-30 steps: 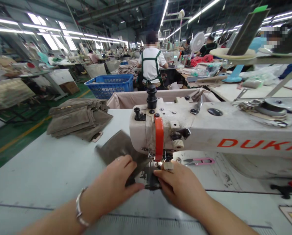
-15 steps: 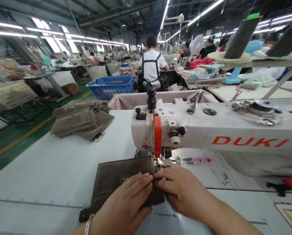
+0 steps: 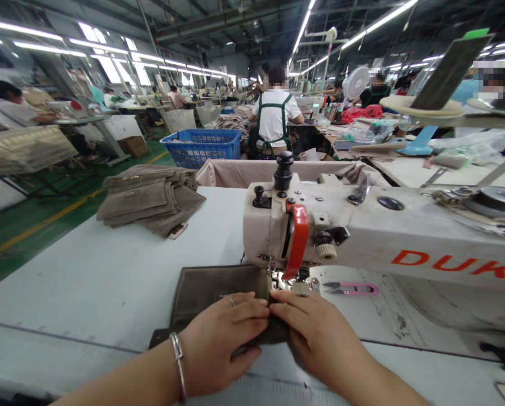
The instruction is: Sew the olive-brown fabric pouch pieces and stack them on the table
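Observation:
A dark grey-brown fabric piece [image 3: 210, 290] lies flat on the white table under the head of a white sewing machine [image 3: 362, 237]. My left hand [image 3: 222, 338], with a ring and a silver bracelet, rests flat on the fabric with its fingers stretched toward the needle. My right hand [image 3: 315, 335] lies beside it, its fingertips pressing the fabric's edge just in front of the presser foot [image 3: 292, 285]. The two hands' fingertips almost touch.
A stack of similar grey-brown pieces [image 3: 151, 197] sits on the table [image 3: 87, 282] at the back left. Pink thread snips [image 3: 351, 289] lie right of the needle. Beyond are a blue basket [image 3: 204, 146], a cloth bin [image 3: 244, 172] and a person [image 3: 275, 115] in a green apron.
The fabric piece was turned and pulled from behind the needle toward me. My left hand shifted from its left side onto its top. Both hands now press it at the presser foot.

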`<state>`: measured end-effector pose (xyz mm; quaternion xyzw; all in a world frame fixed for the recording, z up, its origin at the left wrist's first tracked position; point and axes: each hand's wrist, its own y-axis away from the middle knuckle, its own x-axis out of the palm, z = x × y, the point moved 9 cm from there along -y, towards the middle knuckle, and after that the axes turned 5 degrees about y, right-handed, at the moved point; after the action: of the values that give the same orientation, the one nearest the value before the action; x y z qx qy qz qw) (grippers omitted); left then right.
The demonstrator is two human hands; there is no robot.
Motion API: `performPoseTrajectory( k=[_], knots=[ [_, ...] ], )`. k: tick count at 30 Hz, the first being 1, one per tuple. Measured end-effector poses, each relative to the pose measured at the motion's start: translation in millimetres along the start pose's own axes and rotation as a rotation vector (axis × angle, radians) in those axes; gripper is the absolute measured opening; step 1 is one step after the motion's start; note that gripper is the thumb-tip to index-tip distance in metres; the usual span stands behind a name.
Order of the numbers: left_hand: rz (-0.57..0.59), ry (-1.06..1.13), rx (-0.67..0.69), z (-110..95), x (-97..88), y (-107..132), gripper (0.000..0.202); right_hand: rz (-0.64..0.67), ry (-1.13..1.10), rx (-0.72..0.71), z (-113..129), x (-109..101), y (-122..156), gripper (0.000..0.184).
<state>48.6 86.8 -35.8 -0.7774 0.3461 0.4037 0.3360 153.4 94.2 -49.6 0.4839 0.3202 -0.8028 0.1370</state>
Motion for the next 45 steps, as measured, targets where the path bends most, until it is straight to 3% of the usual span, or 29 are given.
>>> performPoseTrajectory(
  k=[6, 11, 15, 18, 22, 26, 31, 37, 40, 45],
  knots=[
    [-0.048, 0.032, 0.058, 21.3, -3.2, -10.5, 0.032, 0.04, -0.021, 0.094, -10.9, 5.5, -2.4, 0.039],
    [-0.02, 0.031, 0.064, 38.4, -6.6, -23.6, 0.034, 0.138, 0.016, 0.17, -17.9, 18.0, -0.3, 0.049],
    [-0.011, -0.019, 0.081, 39.9, -9.2, -28.8, 0.03, 0.159, 0.035, 0.21, -21.5, 21.0, -0.6, 0.054],
    [-0.054, -0.121, 0.006, 37.6, -6.9, -25.6, 0.027, 0.133, 0.018, 0.211, -20.1, 18.8, -0.3, 0.051],
    [-0.196, -0.196, -0.117, 31.8, -7.3, -18.0, 0.019, 0.082, -0.016, 0.199, -16.8, 14.2, 0.5, 0.044],
    [-0.225, -0.194, -0.03, 20.6, -8.3, -21.2, 0.015, 0.092, -0.003, 0.19, -16.7, 16.1, -0.8, 0.045],
    [-0.188, -0.146, 0.025, 26.9, -12.3, -27.4, 0.015, 0.1, -0.006, 0.2, -15.7, 15.2, -2.4, 0.042],
    [-0.155, -0.053, 0.038, 52.3, -14.8, -24.1, 0.016, -0.141, 0.012, 0.211, -20.5, -13.6, -2.4, 0.017],
    [-0.202, 0.001, 0.095, 57.7, -23.5, -20.5, 0.016, -0.167, 0.133, 0.25, -31.1, -16.4, -4.2, 0.01],
    [-0.224, 0.036, 0.114, 47.8, -22.9, -21.5, 0.015, -0.083, 0.294, 0.247, -33.8, -10.9, -4.9, 0.027]
  ],
)
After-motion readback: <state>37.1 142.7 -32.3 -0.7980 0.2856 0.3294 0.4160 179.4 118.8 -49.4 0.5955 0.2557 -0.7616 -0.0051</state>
